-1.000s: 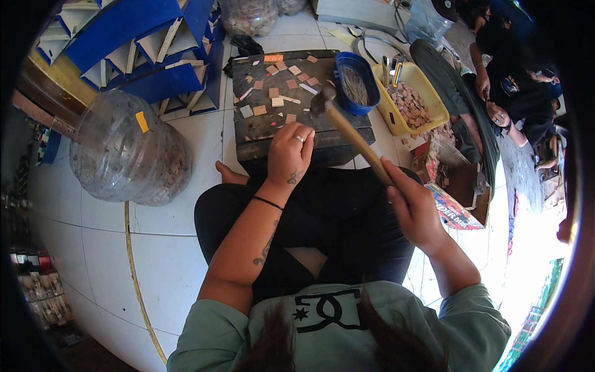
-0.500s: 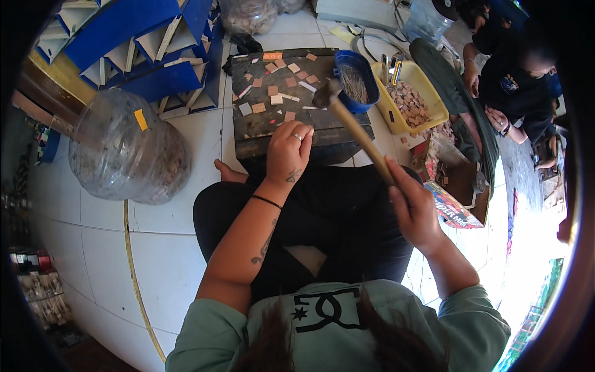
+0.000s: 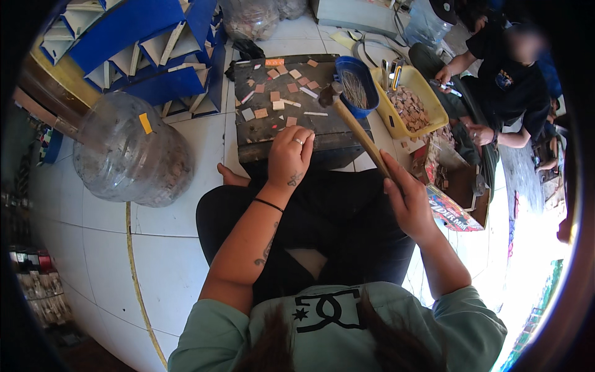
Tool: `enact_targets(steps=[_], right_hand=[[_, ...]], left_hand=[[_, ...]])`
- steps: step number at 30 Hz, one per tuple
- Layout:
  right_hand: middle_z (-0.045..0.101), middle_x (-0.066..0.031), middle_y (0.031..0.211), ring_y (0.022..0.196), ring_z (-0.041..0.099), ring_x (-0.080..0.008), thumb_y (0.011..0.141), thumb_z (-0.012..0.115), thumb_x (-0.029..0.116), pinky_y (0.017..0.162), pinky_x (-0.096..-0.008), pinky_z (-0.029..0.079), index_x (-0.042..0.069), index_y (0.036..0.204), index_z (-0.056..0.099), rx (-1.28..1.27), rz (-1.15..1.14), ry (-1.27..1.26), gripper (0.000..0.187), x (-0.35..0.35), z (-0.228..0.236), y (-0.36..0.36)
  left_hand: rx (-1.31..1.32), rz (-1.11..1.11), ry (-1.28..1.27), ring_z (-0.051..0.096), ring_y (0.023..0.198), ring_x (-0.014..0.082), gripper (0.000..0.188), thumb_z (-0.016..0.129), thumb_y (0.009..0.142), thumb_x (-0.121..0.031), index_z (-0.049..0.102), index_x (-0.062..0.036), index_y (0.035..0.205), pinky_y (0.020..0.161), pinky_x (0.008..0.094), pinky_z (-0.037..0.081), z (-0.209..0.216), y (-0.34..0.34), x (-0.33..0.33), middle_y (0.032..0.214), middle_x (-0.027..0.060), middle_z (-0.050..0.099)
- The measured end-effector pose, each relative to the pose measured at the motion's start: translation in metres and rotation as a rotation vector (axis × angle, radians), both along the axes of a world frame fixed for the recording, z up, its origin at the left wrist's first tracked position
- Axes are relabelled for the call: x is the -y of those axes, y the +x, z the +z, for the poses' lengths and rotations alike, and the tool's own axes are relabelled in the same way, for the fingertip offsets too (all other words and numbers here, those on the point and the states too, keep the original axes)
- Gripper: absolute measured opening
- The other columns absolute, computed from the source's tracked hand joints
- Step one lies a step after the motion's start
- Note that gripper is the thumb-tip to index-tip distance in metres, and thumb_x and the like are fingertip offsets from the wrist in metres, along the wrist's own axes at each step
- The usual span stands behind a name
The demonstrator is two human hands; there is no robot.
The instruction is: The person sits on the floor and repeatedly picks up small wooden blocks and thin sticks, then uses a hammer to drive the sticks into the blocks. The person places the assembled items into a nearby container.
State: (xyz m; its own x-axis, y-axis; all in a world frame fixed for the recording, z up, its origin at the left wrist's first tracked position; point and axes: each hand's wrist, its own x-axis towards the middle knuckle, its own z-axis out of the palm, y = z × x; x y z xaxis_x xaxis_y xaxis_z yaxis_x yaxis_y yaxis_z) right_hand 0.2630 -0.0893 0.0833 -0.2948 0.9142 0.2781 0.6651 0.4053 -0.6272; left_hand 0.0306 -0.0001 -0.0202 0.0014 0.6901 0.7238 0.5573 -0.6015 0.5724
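Observation:
My right hand (image 3: 409, 201) grips the wooden handle of a hammer (image 3: 362, 136). The hammer's metal head is raised above the right side of a dark low wooden work block (image 3: 263, 137). At the block's near edge, my left hand (image 3: 290, 154) is closed with fingers pinched together; whatever they hold is hidden. Small square wood pieces (image 3: 261, 113) and some pale strips (image 3: 316, 113) lie scattered on the block top beyond my left hand. A blue tray (image 3: 374, 99) of thin nail-like pieces stands at the block's far right corner.
To the right, a yellow tub (image 3: 441, 118) holds many small wood pieces and some tools. An open cardboard box (image 3: 458, 208) sits nearer. A large clear plastic jug (image 3: 133, 155) stands left, before blue racks (image 3: 136, 56). Another person (image 3: 508, 80) sits at the far right.
The hammer has shifted only slightly and my left hand stays pinched at the block's edge. The person at the right has leaned back and now holds up a small tool.

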Motion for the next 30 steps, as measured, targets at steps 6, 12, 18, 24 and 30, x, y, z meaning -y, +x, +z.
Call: enact_targets(steps=[6, 12, 18, 24, 30], right_hand=[[0.057, -0.0148, 0.098, 0.089, 0.063, -0.0376, 0.089, 0.06, 0.012, 0.075, -0.0484, 0.051, 0.016, 0.136, 0.052, 0.231, -0.231, 0.004, 0.048, -0.04, -0.05, -0.027], [0.059, -0.011, 0.105, 0.088, 0.064, -0.0276, 0.086, 0.068, 0.016, 0.074, -0.038, 0.052, 0.005, 0.123, 0.057, 0.298, -0.237, 0.46, 0.04, -0.039, -0.045, -0.045], [0.067, -0.0032, 0.085, 0.077, 0.064, -0.0097, 0.087, 0.073, 0.017, 0.069, -0.0252, 0.051, 0.004, 0.103, 0.064, -0.391, 0.095, -0.396, 0.023, -0.015, -0.033, -0.042], [0.069, -0.0059, 0.092, 0.08, 0.065, -0.0111, 0.095, 0.062, 0.019, 0.07, -0.025, 0.052, 0.001, 0.109, 0.063, -0.723, -0.085, -0.385, 0.023, -0.084, -0.034, 0.037], [0.065, -0.012, 0.108, 0.096, 0.064, -0.0207, 0.098, 0.055, 0.02, 0.083, -0.0323, 0.053, -0.003, 0.121, 0.057, -1.679, -0.543, -0.357, 0.033, -0.148, -0.053, 0.093]], left_hand=[[-0.053, -0.023, -0.047, 0.064, 0.083, 0.031, 0.009, 0.067, 0.086, -0.003, 0.067, -0.0005, 0.095, 0.075, 0.0365, 0.051, 0.012, -0.007, 0.004, 0.091, 0.0137, 0.066], [0.246, -0.183, -0.493, 0.064, 0.084, 0.0121, 0.006, 0.069, 0.087, -0.003, 0.065, 0.0, 0.09, 0.077, 0.0279, 0.051, 0.026, -0.012, 0.044, 0.091, 0.0083, 0.068], [0.616, -0.47, -0.672, 0.066, 0.085, 0.013, 0.012, 0.069, 0.089, -0.005, 0.067, 0.0016, 0.098, 0.083, 0.0274, 0.051, 0.022, 0.011, 0.072, 0.093, 0.0077, 0.069], [0.345, -0.437, -0.632, 0.063, 0.095, 0.0129, 0.031, 0.06, 0.094, 0.001, 0.057, 0.0008, 0.125, 0.092, 0.0268, 0.047, 0.027, -0.011, 0.08, 0.115, 0.0082, 0.064], [0.214, -0.147, -0.444, 0.064, 0.094, 0.0148, 0.037, 0.061, 0.096, -0.011, 0.053, 0.0017, 0.13, 0.093, 0.0278, 0.047, 0.02, -0.072, 0.11, 0.117, 0.0134, 0.065]])
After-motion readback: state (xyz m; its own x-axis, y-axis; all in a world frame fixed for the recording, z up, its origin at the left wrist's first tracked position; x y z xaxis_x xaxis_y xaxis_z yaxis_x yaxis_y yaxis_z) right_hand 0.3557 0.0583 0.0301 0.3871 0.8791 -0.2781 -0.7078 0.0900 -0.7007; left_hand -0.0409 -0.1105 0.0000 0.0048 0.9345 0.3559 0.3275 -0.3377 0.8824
